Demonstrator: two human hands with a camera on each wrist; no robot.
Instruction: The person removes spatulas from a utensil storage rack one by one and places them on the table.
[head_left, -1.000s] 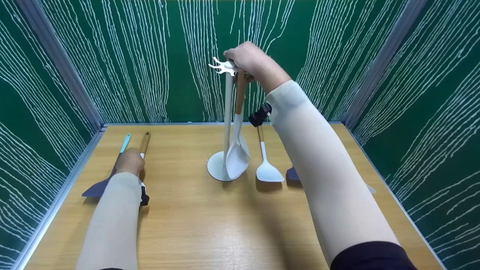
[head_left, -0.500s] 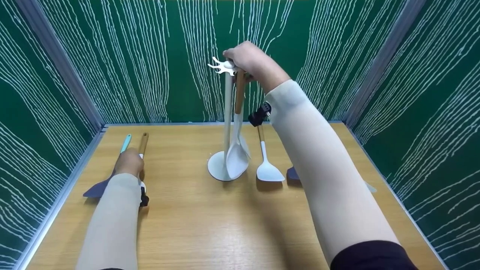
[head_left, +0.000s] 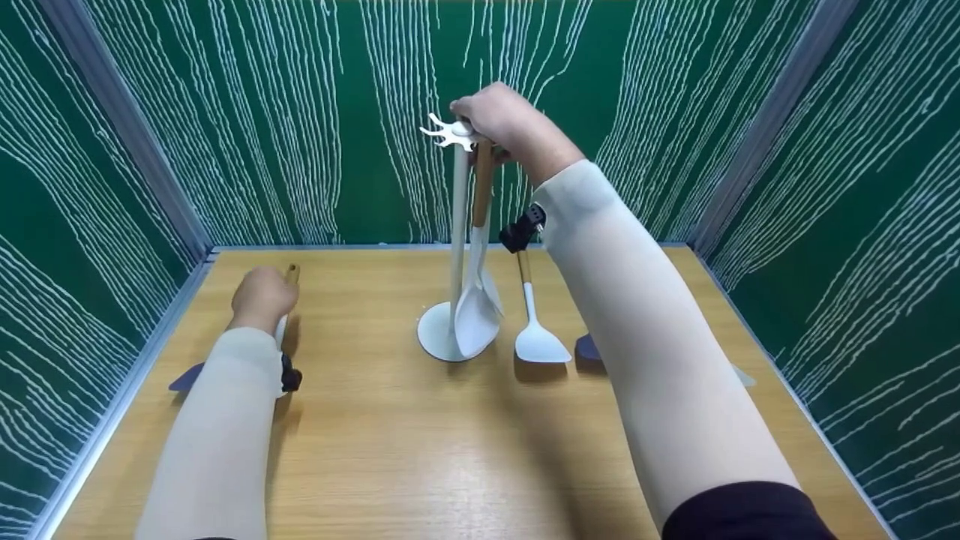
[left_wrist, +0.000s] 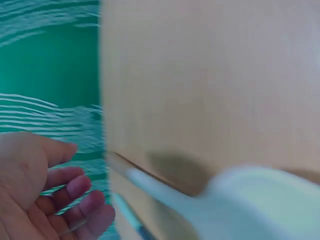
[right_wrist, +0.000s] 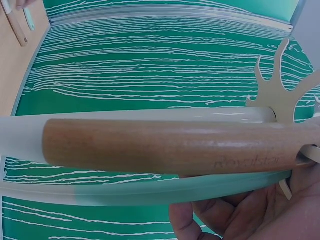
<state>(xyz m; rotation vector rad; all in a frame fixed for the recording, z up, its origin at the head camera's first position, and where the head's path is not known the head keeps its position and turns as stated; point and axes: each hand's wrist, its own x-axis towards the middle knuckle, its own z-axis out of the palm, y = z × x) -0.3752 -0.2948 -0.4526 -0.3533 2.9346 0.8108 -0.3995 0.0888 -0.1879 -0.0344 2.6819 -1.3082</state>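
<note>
In the head view, my right hand grips the hooked top of a white utensil stand. A white spoon with a wooden handle hangs from a hook there. Behind it hangs a utensil with a mint-green handle. At the left, my left hand is over the wooden handle of a white utensil. The left wrist view shows that hand with fingers loosely bent, apart from the handle. The utensil's rounded white head is blurred close to the camera.
A grey-bladed utensil lies at the left, its mint handle under my hand. Right of the stand lies a white turner. A dark blade and a pale tip show beside my right arm. Green walls enclose the table.
My left hand has moved away from me along the utensils toward their handle ends, covering the mint handle. The right hand and the stand stay put.
</note>
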